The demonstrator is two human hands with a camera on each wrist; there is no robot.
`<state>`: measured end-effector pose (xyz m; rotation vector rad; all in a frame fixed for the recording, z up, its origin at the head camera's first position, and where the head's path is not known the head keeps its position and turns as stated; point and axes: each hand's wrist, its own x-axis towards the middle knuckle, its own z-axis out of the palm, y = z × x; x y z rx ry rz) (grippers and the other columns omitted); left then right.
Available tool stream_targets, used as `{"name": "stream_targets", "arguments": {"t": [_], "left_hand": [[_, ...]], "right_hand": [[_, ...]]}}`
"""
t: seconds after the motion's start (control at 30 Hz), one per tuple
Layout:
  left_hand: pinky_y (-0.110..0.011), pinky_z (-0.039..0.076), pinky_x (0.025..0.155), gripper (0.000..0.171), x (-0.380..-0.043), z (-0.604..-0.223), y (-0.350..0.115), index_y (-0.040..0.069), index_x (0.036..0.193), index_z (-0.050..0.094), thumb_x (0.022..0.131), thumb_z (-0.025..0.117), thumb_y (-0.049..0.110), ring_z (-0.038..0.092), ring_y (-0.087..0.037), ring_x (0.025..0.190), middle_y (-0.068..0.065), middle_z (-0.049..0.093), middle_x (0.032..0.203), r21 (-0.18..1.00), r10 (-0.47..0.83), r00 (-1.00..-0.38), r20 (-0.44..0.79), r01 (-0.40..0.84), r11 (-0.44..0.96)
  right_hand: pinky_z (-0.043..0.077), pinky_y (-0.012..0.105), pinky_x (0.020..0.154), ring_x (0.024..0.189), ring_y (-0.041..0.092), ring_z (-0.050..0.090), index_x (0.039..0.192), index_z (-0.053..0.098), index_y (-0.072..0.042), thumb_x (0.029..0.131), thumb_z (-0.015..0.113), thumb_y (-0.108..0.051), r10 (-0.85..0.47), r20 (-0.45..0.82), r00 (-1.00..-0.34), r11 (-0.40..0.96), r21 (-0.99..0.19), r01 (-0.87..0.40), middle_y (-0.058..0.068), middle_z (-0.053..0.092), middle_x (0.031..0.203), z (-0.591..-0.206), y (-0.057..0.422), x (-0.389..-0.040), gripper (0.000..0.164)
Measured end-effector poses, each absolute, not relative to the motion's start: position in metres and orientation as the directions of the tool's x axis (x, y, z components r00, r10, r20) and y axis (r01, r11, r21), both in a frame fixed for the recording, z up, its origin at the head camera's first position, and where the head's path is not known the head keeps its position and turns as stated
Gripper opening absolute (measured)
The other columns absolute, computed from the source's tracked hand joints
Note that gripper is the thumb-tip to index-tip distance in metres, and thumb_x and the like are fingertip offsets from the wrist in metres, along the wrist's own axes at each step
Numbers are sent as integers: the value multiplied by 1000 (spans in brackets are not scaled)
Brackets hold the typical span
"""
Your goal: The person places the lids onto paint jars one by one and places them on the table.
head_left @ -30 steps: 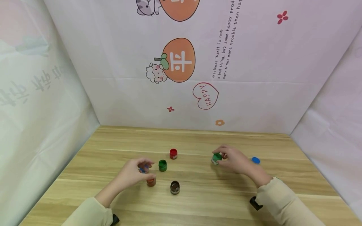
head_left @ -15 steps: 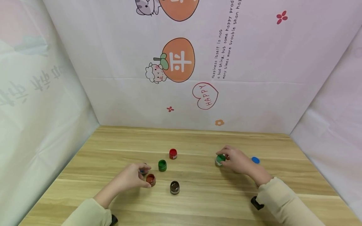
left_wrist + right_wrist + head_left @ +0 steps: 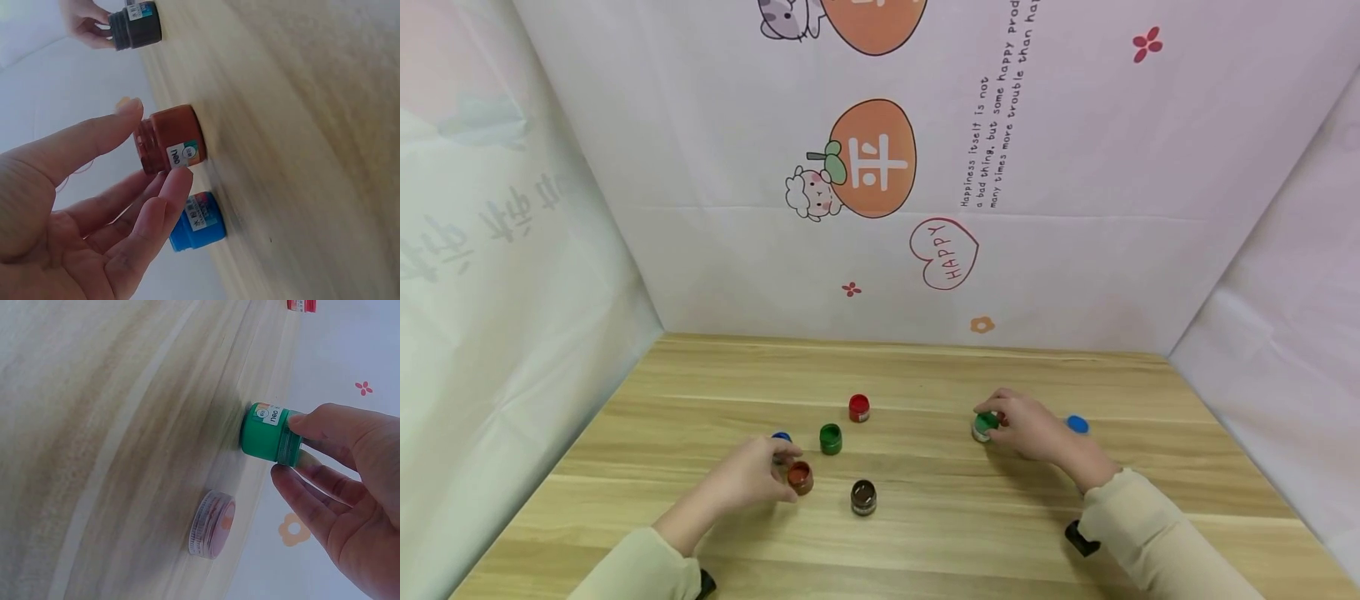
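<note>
In the head view my left hand (image 3: 751, 479) reaches over the table, thumb and fingers spread about a reddish-brown paint jar (image 3: 801, 478). The left wrist view shows the thumb near this jar's rim and fingertips overlapping its label; a gap shows the fingers loose. Beyond those fingers stands a blue paint jar (image 3: 201, 224), partly covered. On the right, my right hand (image 3: 1026, 425) pinches a green paint jar (image 3: 265, 432) by its neck, thumb on one side and fingers on the other. The jar's base is at the tabletop.
Open jars of dark green (image 3: 831, 439), red (image 3: 859, 408) and dark brown (image 3: 863, 497) paint stand mid-table. A blue lid (image 3: 1078, 425) lies right of the right hand. A clear round lid (image 3: 212, 525) with orange traces lies near the green jar. Printed white sheets (image 3: 1060, 275) wall the table.
My right hand has shifted the green jar slightly right, then stayed there. The left hand has drawn back a little toward the left and front, and more of the blue jar's top shows.
</note>
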<state>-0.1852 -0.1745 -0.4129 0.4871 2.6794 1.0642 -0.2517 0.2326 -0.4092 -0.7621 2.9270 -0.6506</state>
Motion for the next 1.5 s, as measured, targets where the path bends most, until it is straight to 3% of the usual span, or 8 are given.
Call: {"name": "stream_targets", "arguments": {"t": [0.13,0.37,0.87,1.27,1.5], "left_hand": [[-28,48,61,56,-187,-416,-171,-3,113,62,63,84,7,55,-14,72,-12,63,101,657,363,-928,-79,225,719],[-45,47,81,51,-189,-420,-166,1,110,65,63,84,8,58,-28,96,-11,63,104,595,348,-932,-100,225,772],[-41,49,76,37,-192,-422,-163,5,98,67,64,81,-2,58,-22,87,-5,62,92,576,325,-939,-109,207,791],[-30,48,62,33,-187,-418,-163,3,97,66,67,81,6,54,-14,74,-1,59,84,632,359,-927,-111,213,745],[-35,49,70,34,-187,-414,-160,6,97,64,67,82,9,57,-15,80,1,61,86,639,332,-941,-57,221,737]], "right_hand": [[44,25,61,77,13,50,115,64,-3,82,69,-7,-474,56,-878,793,-406,-454,5,58,103,-411,233,-253,33],[43,24,59,74,12,48,115,64,-2,83,68,-6,-486,69,-871,786,-402,-470,4,57,101,-413,234,-254,33],[44,24,60,76,13,49,116,63,0,83,69,-8,-497,61,-865,792,-375,-482,7,58,103,-413,234,-254,35],[49,33,71,91,22,57,119,61,0,86,67,-12,-487,15,-873,785,-430,-446,8,59,107,-408,237,-251,35],[49,37,76,95,24,59,120,61,-2,88,63,-13,-481,5,-877,784,-444,-433,9,59,110,-400,240,-250,33]]}}
